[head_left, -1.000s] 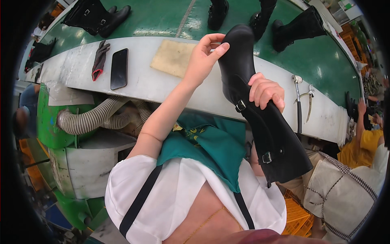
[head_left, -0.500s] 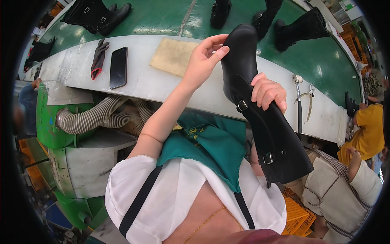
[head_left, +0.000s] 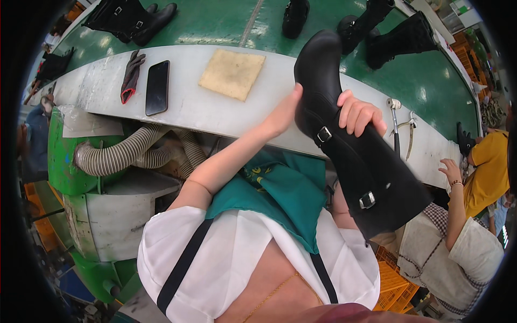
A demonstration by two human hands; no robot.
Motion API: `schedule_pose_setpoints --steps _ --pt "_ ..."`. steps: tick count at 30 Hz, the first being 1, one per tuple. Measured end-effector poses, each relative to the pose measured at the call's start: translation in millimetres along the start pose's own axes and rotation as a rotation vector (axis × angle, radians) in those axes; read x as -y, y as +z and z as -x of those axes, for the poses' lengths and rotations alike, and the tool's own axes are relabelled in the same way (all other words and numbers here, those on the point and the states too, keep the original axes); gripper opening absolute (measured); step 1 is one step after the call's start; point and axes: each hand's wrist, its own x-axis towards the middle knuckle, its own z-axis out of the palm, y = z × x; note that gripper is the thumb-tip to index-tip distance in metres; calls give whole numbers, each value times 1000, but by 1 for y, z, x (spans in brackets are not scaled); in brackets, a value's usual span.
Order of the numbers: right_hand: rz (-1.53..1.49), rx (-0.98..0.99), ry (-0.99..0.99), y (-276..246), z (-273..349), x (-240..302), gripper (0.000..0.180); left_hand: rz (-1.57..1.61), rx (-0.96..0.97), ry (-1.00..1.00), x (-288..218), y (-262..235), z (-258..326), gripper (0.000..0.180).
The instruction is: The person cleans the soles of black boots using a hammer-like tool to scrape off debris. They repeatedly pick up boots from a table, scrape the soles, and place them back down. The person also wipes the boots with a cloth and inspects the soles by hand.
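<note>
A tall black boot with two silver buckles is held up over the near edge of the white tabletop, its toe pointing away and its shaft slanting down to the right. My right hand is wrapped around it near the ankle, fingers curled over the upper. On the other side my left hand grips the foot part; the thumb lies along its left edge, and the other fingers are hidden behind the boot.
A tan square pad, a black phone and a dark glove lie left on the white tabletop. A hammer lies right. More boots stand on the green surface. A co-worker's hand is at the right.
My left hand has moved from the toe down toward the middle of the foot part. The boot's shaft has swung slightly right. At the right, a co-worker's arm has risen.
</note>
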Motion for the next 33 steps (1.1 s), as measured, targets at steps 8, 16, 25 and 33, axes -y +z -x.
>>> schedule_pose_setpoints --steps 8,16,25,33 --pt "-129 -942 371 2 -18 -16 43 496 60 -373 -36 24 21 63" --pt "240 -847 590 1 -61 -31 45 958 80 -444 -39 23 16 59" --pt "501 -864 455 33 -43 -35 44 -25 -133 255 -19 5 45 66" --pt "947 -618 526 99 -50 -31 37 -217 -492 539 -32 3 74 36"
